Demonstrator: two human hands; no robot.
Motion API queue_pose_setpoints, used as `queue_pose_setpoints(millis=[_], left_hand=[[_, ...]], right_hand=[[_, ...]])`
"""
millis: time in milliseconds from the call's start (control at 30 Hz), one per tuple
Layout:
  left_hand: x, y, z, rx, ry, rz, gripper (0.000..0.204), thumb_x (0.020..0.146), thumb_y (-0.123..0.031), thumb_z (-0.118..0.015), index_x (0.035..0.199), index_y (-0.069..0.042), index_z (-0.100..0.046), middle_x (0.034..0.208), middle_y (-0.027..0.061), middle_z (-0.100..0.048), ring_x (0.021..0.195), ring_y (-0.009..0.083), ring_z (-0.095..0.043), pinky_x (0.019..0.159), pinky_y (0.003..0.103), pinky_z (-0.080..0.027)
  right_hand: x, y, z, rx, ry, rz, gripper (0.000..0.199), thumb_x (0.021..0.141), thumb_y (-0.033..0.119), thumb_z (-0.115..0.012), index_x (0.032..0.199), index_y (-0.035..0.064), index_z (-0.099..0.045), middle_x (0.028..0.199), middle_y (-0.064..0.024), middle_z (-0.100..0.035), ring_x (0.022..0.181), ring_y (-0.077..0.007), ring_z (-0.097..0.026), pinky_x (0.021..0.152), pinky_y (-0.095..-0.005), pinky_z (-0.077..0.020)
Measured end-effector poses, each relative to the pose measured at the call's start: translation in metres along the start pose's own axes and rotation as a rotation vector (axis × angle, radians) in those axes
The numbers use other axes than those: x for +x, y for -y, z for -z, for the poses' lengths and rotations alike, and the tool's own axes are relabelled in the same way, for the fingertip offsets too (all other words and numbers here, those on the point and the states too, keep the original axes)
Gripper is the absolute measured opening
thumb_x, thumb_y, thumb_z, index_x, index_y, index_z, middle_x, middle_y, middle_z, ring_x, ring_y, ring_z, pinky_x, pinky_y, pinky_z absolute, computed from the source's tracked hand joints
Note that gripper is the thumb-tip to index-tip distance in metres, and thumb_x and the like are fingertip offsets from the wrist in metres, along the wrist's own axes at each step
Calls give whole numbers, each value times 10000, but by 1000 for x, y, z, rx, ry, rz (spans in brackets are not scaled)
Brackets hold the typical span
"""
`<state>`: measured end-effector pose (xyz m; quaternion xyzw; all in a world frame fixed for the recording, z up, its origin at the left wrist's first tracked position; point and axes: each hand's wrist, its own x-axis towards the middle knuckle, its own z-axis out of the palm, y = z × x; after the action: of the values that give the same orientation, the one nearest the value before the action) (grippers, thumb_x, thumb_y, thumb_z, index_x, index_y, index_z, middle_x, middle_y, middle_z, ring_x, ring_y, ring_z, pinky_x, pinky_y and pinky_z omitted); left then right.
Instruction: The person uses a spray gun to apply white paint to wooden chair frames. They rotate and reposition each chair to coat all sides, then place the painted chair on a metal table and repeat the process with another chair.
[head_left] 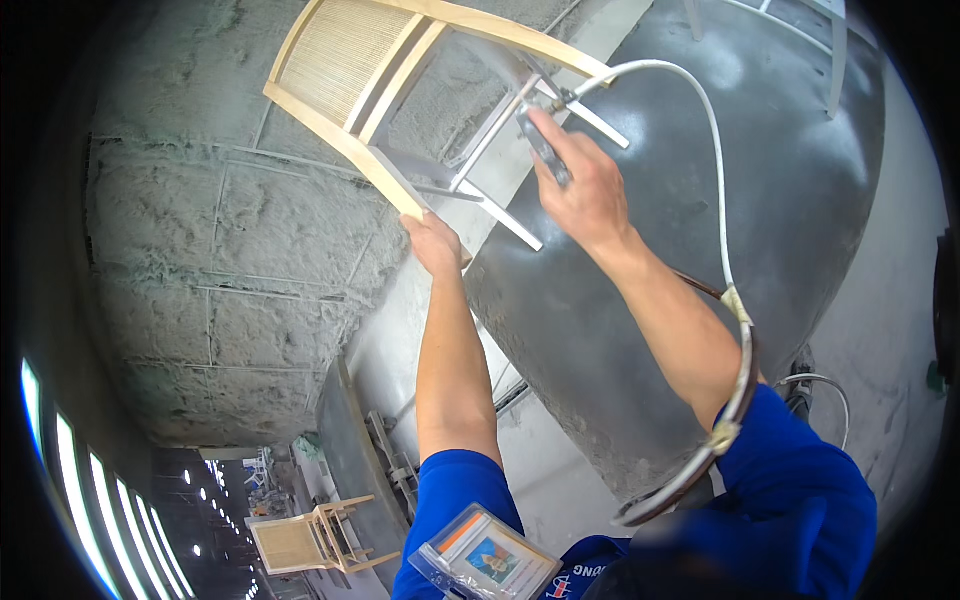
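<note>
A pale wooden chair (387,88) with a woven panel (340,52) is tipped over at the upper middle, its white legs pointing toward the right. My left hand (435,243) is closed around the lower end of its near wooden side post. In my right hand (585,190) is a metal spray gun (545,148), its front end close to the chair's white legs and rails. A white hose (715,130) joins the gun and loops down past my right forearm. My fingers partly hide the gun's handle, and whether spray is coming out cannot be made out.
A broad, dark, dusty turntable-like surface (640,330) lies under my right arm. White chair legs (835,65) stand at its far right. Dust-coated filter panels (280,250) cover the wall at left. Another wooden chair (290,545) stands at lower left, near a dark board (360,450).
</note>
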<state>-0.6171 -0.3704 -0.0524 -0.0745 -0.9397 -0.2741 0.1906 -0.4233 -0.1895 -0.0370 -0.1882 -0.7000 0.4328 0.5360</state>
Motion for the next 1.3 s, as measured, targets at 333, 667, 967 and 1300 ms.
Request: queue_pose_setpoints(millis=[333,667,967,1300], left_hand=[[-27,-10,-1,-133,-14,29,627,1046,-308,-462,1576,-12,-302,1278,351,-624,1170,489,-617,1027,497,-460],[-70,-29,5,-76,33,127,659,1054,-300,-442,1612,-21,-227,1249,351,-642,1149,507,-622,1006,515,-471],[-87,-8,-19,-105,-8,215,659,1078,-341,-421,1651,-123,-179,1290,333,-629,1152,496,-628,1016,505,-485],[-86,-40,-2,-253,-38,519,621,1095,-413,-416,1664,-287,-200,849,77,-553,517,167,-452,418,342,-404]], right_hand=[[43,7,-11,253,441,2,476,924,179,-696,1395,226,-648,1253,-207,-699,1087,-363,-710,947,-396,-559],[99,65,-18,165,433,102,450,937,212,-661,1387,210,-652,766,-164,-711,694,-293,-724,768,-414,-598],[166,30,82,249,61,44,450,944,205,-679,1392,237,-655,931,-114,-772,762,-196,-725,779,-352,-587],[220,-243,109,416,142,-755,507,915,299,-711,1410,211,-640,1067,-160,-771,979,-268,-737,902,-380,-559]])
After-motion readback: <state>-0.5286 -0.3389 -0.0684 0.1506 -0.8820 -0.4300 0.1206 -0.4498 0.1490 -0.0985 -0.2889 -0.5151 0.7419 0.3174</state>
